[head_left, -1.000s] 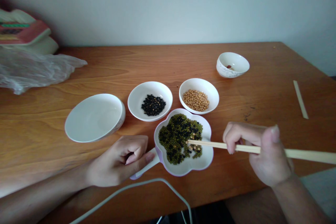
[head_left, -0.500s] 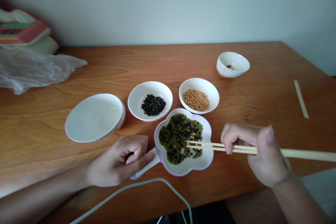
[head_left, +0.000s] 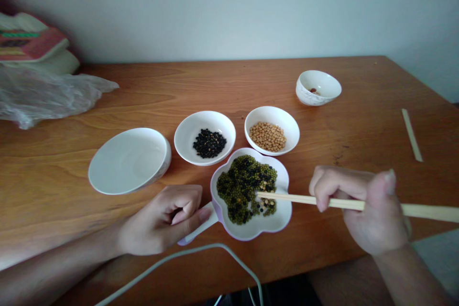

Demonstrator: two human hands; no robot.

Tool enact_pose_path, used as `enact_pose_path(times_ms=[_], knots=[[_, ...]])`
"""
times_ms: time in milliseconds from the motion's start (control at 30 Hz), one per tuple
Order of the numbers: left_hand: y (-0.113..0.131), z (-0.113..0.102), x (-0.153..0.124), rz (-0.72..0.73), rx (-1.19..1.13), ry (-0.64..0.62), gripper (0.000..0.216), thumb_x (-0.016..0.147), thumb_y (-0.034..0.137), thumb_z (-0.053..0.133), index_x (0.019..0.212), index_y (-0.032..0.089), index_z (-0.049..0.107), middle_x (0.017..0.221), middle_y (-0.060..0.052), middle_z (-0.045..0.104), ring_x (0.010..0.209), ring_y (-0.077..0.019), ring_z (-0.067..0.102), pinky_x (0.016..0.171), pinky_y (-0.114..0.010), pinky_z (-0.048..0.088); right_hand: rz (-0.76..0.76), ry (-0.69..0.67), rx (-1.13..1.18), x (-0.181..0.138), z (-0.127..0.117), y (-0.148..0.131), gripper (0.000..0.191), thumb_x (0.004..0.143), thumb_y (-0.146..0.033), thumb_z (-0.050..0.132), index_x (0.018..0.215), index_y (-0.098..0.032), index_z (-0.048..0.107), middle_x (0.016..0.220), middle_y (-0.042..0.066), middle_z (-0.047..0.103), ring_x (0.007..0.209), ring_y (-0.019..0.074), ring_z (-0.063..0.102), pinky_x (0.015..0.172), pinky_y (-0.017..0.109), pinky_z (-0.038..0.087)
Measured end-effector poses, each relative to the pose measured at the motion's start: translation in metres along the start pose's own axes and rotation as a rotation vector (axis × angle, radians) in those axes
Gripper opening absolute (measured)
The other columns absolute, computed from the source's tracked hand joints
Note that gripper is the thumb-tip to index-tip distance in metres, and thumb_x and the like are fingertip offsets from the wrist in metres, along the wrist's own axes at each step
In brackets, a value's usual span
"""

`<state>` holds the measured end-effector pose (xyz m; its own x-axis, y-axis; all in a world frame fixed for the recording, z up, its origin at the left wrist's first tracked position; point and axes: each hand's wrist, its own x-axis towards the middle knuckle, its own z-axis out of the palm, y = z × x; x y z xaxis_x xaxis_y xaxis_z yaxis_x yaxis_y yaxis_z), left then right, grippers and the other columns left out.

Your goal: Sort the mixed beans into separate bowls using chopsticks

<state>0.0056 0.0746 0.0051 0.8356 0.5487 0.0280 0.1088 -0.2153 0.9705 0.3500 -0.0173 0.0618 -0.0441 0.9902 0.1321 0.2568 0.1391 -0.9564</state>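
My left hand point(head_left: 161, 222) is closed on the short handle of a white, lilac-edged, flower-shaped dish point(head_left: 281, 222). Green mung beans mixed with black beans point(head_left: 244, 177) lie in it, with some yellow soybeans point(head_left: 265, 203) near its right side. In my right hand point(head_left: 373, 210) is a pair of wooden chopsticks point(head_left: 299, 198). Their tips are close together among the beans in the dish; whether they pinch a bean I cannot tell. Just behind the dish stand a white bowl point(head_left: 182, 136) of black beans and another white bowl point(head_left: 292, 126) of soybeans.
An empty white bowl point(head_left: 118, 167) sits at the left. A smaller bowl point(head_left: 311, 98) at the back right holds a few reddish bits. A pale strip point(head_left: 412, 136) lies far right, a plastic bag point(head_left: 60, 95) far left. A white cable point(head_left: 186, 248) runs in front of the dish.
My right hand has shifted slightly to the right, and the chopsticks, apart before, have come together at the tips. My left hand and the dish have stayed put.
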Motion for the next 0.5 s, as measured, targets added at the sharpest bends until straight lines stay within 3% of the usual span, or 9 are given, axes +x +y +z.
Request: enact_pose_path(times_ms=[300,500], knots=[[0.000,0.000,0.000,-0.013,0.006,-0.001,0.043,0.099,0.003,0.055,0.068,0.020,0.029,0.064,0.005,0.044,0.059,-0.0084,0.043,0.058,-0.021,0.039,0.075,-0.075,-0.009,0.000,-0.004,0.003,0.079,0.096,-0.082,0.017,0.066,-0.023,0.061,0.065,0.003,0.056,0.061,0.0186,0.051,0.060,0.035,0.035],[0.000,0.000,0.002,-0.007,0.001,-0.001,0.044,0.099,0.002,0.055,0.068,0.020,0.029,0.065,0.005,0.044,0.060,-0.0080,0.043,0.058,-0.021,0.039,0.070,-0.107,-0.064,-0.003,-0.006,0.009,0.077,0.100,-0.075,0.015,0.069,-0.023,0.062,0.066,0.003,0.057,0.061,0.0182,0.052,0.061,0.035,0.034]])
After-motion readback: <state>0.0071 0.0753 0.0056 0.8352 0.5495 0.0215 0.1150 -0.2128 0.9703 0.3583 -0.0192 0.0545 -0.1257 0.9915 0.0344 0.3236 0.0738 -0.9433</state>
